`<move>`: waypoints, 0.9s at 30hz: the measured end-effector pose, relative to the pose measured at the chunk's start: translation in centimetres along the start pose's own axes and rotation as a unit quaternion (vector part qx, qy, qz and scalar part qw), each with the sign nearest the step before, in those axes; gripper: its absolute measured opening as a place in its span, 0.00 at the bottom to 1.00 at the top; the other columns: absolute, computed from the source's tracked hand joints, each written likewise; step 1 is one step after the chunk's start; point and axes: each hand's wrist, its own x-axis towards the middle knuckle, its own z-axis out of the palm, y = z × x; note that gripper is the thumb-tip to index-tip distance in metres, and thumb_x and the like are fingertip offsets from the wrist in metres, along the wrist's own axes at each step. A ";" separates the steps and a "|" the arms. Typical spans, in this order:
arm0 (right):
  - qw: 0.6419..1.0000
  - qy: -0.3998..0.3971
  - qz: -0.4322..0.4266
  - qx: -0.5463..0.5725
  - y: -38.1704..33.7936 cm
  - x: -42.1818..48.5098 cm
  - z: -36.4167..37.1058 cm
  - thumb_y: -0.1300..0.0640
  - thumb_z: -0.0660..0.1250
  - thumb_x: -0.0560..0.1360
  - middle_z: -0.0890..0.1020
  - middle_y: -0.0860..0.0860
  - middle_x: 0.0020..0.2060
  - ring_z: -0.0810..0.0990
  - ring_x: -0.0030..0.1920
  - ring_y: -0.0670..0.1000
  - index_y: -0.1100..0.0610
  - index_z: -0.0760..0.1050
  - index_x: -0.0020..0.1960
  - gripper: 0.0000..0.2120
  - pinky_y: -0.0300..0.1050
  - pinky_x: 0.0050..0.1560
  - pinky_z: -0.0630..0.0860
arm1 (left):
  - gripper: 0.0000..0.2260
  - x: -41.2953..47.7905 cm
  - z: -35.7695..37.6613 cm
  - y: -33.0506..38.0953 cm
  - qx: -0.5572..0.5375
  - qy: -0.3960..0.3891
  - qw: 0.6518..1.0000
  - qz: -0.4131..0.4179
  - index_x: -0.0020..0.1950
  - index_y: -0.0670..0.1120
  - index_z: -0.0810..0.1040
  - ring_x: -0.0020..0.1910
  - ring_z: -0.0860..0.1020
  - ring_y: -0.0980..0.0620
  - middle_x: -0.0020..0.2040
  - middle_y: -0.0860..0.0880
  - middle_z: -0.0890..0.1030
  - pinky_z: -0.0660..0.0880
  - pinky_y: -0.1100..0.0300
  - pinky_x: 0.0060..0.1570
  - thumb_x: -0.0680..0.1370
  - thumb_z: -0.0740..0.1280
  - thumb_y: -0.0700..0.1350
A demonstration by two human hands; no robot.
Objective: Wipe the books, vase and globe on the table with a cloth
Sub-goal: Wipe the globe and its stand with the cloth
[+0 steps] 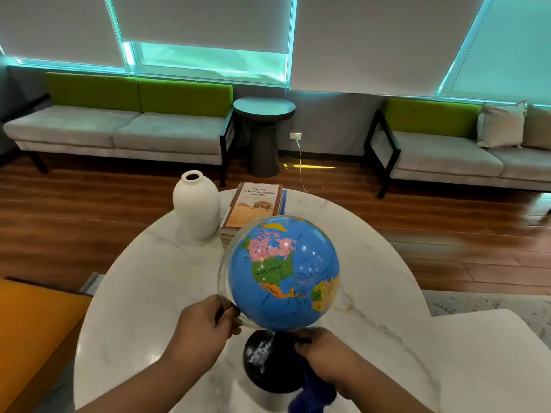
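You are bracing the globe (283, 272) on the near part of the counter (143, 293), left hand (205, 326) curled round its clear arc (222, 272) and right hand (325, 350) clutching the blue cloth (313, 393) against the black base (262, 362), so be gripping firmly and wiping in short strokes.

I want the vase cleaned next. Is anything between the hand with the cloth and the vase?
Yes. The globe is right between the right hand, which holds the blue cloth, and the white vase farther back.
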 end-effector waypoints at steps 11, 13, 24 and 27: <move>0.994 0.033 0.080 0.071 -0.3 0.2 0.2 0.58 0.58 0.78 0.78 0.49 0.61 0.76 0.57 0.50 0.50 0.74 0.64 0.17 0.39 0.56 0.72 | 0.07 -0.2 0.5 0.0 -0.009 -0.009 1.000 0.006 0.42 0.42 0.79 0.34 0.83 0.52 0.34 0.46 0.84 0.80 0.62 0.39 0.78 0.65 0.36; 0.987 0.040 0.072 0.139 -0.4 0.1 -0.3 0.62 0.59 0.78 0.81 0.51 0.54 0.78 0.52 0.49 0.57 0.76 0.61 0.14 0.39 0.52 0.75 | 0.07 -0.2 0.5 0.0 -0.014 -0.007 1.000 0.005 0.42 0.42 0.79 0.34 0.84 0.52 0.35 0.45 0.84 0.80 0.61 0.40 0.78 0.65 0.36; 0.989 0.067 0.049 -0.120 2.4 -1.5 0.8 0.31 0.46 0.76 0.72 0.46 0.58 0.72 0.54 0.52 0.35 0.68 0.66 0.24 0.44 0.53 0.73 | 0.08 0.3 0.7 -0.7 -0.023 0.005 1.000 -0.003 0.42 0.42 0.79 0.34 0.84 0.50 0.35 0.44 0.84 0.80 0.59 0.39 0.78 0.63 0.35; 0.980 0.063 0.011 -0.188 1.1 -1.7 0.8 0.48 0.45 0.77 0.67 0.49 0.65 0.69 0.58 0.57 0.39 0.62 0.73 0.24 0.47 0.55 0.72 | 0.08 0.5 0.8 -0.7 -0.027 0.012 1.000 -0.004 0.42 0.43 0.79 0.34 0.83 0.50 0.34 0.45 0.84 0.80 0.55 0.42 0.78 0.64 0.36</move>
